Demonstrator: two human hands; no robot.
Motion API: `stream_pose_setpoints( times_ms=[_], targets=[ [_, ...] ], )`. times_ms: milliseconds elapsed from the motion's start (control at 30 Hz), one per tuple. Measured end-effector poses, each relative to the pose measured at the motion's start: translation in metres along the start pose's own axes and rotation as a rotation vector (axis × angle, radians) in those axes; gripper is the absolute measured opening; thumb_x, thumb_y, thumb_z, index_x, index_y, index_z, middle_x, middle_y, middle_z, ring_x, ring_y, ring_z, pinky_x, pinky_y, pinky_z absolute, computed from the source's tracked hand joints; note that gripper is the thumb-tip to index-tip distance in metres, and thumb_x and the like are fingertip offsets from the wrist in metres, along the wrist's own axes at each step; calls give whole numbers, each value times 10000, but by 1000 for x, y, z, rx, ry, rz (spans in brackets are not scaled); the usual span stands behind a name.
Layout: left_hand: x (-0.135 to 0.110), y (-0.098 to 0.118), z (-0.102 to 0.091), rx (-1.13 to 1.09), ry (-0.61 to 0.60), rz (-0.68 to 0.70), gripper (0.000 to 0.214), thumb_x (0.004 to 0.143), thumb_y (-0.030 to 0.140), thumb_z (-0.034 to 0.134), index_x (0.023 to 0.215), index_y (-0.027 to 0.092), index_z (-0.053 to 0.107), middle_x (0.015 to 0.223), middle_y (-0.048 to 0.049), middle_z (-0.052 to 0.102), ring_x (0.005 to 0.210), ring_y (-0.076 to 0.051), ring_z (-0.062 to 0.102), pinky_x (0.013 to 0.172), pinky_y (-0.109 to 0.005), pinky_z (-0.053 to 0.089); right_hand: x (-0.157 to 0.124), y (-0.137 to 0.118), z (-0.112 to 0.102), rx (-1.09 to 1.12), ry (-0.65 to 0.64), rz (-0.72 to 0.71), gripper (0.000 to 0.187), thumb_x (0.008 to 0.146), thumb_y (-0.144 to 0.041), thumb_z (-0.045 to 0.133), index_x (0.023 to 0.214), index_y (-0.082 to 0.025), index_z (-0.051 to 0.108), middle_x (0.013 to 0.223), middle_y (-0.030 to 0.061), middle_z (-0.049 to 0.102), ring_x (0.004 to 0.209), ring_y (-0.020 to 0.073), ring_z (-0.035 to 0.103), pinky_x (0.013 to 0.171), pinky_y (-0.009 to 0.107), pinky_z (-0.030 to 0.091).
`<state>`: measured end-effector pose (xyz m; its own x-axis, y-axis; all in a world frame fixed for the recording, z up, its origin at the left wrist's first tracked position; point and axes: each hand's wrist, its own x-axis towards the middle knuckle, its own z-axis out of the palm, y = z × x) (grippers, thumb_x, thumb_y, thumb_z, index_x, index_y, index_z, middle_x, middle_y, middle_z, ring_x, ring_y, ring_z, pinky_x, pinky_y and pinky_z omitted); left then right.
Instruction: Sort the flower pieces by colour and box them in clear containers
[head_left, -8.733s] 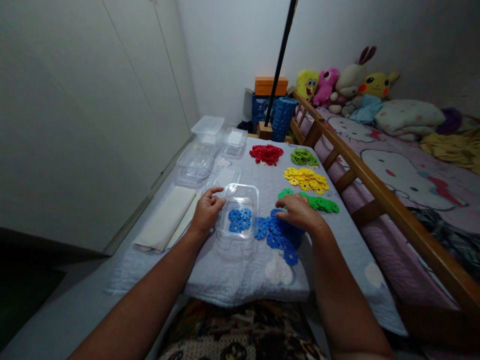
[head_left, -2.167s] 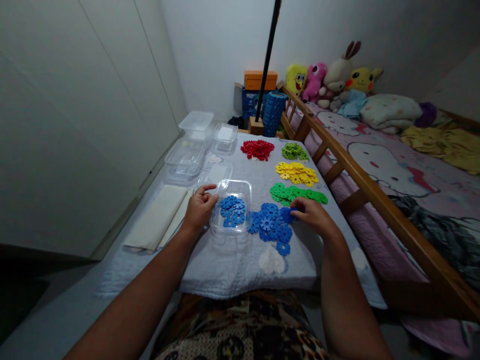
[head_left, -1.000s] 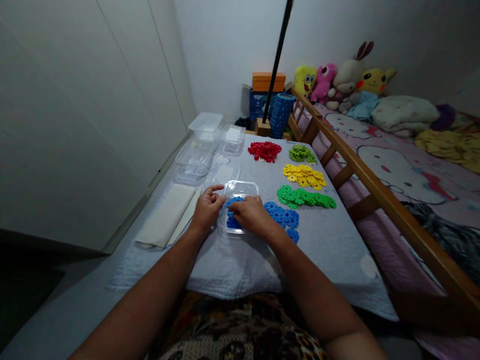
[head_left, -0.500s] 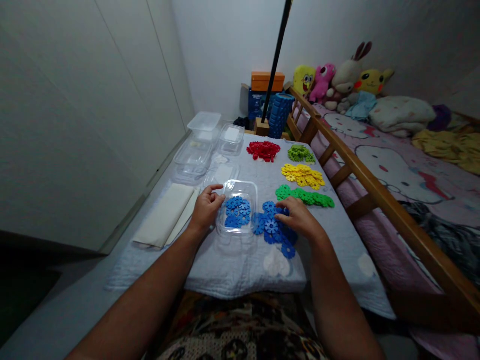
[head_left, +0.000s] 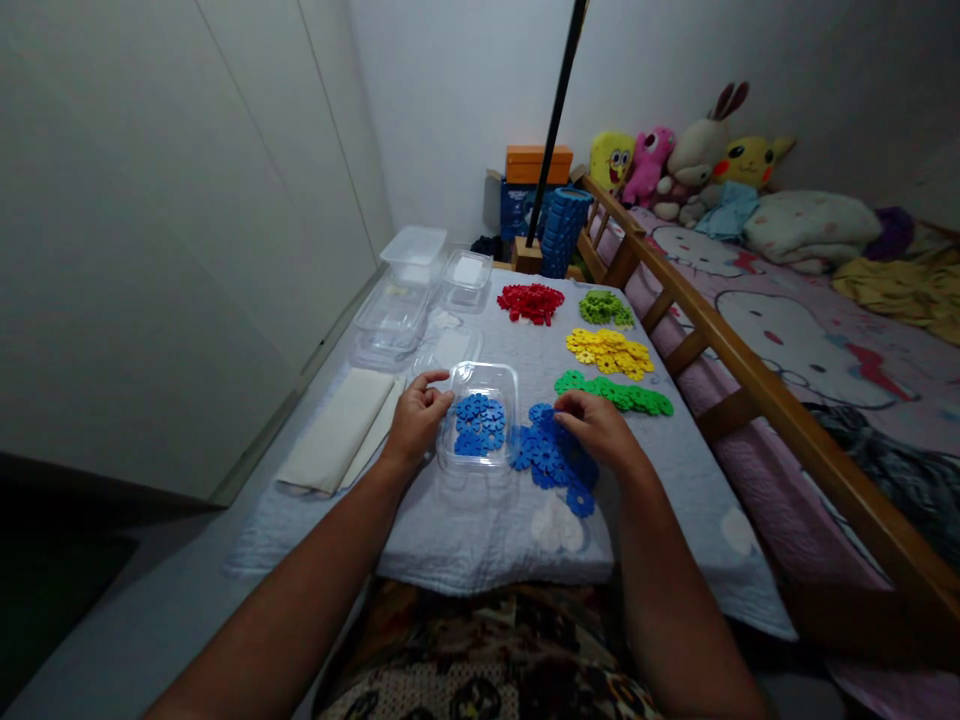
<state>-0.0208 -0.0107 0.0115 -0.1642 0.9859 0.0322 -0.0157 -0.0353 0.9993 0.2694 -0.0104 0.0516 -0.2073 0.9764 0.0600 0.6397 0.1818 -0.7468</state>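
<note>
My left hand [head_left: 415, 420] grips the left rim of a clear plastic container [head_left: 512, 395], thumb and fingers closed on its edge. Blue flower-shaped interlocking discs [head_left: 480, 425] lie inside it. Just right of the container, more blue discs form a loose pile [head_left: 550, 458] on the cloth. My right hand [head_left: 596, 428] is over the far right side of that pile. Its thumb and index finger are pinched together at a blue disc, partly hidden by the fingers.
Green discs [head_left: 615, 393], yellow discs [head_left: 609, 352], lime pieces [head_left: 604, 308] and red pieces [head_left: 529, 302] lie in separate piles. Clear containers [head_left: 391, 310] stand at the back left, beyond a folded beige cloth [head_left: 337, 430]. A wooden bed rail [head_left: 720, 330] borders the right side.
My right thumb and fingers have come together over the blue pile, where they were more spread before. My left hand keeps its hold on the container.
</note>
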Motion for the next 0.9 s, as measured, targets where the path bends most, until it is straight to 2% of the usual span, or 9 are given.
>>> stream_pose_setpoints(
  times_ms=[133,267,367,500,667,800,900],
  targets=[
    [1,-2,0,-1,0,-6,443,759,370,734,1149,183,637,566,111,378,480,-84,334,489,-204,241,1,-28,8,78,111,-82,56,864,-239,633,862,-211,681,819,4,696,797,180,633,764,299,446],
    [2,-6,-1,-9,-6,-10,446,775,377,731,1166,186,631,567,112,380,479,-84,331,488,-204,245,4,-58,32,-133,10,-203,121,885,-160,671,963,-225,736,910,30,737,915,208,626,896,354,402],
    [2,-7,-1,-15,-11,-9,443,782,373,729,1169,183,627,568,113,378,480,-83,327,490,-206,249,6,-69,48,-322,-84,-246,154,909,-149,672,991,-242,763,945,49,745,1007,242,598,962,403,343],
    [1,-5,0,-23,-9,-9,436,781,368,731,1160,180,626,562,116,375,480,-82,320,493,-207,246,9,-73,59,-464,-160,-272,164,936,-162,649,970,-245,786,959,75,749,1025,251,574,984,421,302],
    [1,-3,1,-35,-9,-16,433,767,362,739,1145,182,626,562,117,385,477,-81,318,490,-209,246,9,-74,64,-532,-168,-291,183,944,-151,635,965,-247,790,981,78,768,1043,262,566,1046,465,255],
    [0,-3,1,-33,-5,-17,430,775,360,733,1151,181,627,560,115,377,479,-82,310,487,-210,245,11,-67,57,-451,-74,-289,191,946,-158,634,1025,-262,774,1088,58,777,1104,265,567,1066,463,264],
    [0,-3,0,-16,-5,-12,426,782,360,722,1158,180,631,564,111,376,487,-85,315,489,-209,248,11,-51,38,-358,37,-214,197,928,-147,636,1041,-249,761,1123,68,762,1116,266,577,1021,433,325]
  ],
)
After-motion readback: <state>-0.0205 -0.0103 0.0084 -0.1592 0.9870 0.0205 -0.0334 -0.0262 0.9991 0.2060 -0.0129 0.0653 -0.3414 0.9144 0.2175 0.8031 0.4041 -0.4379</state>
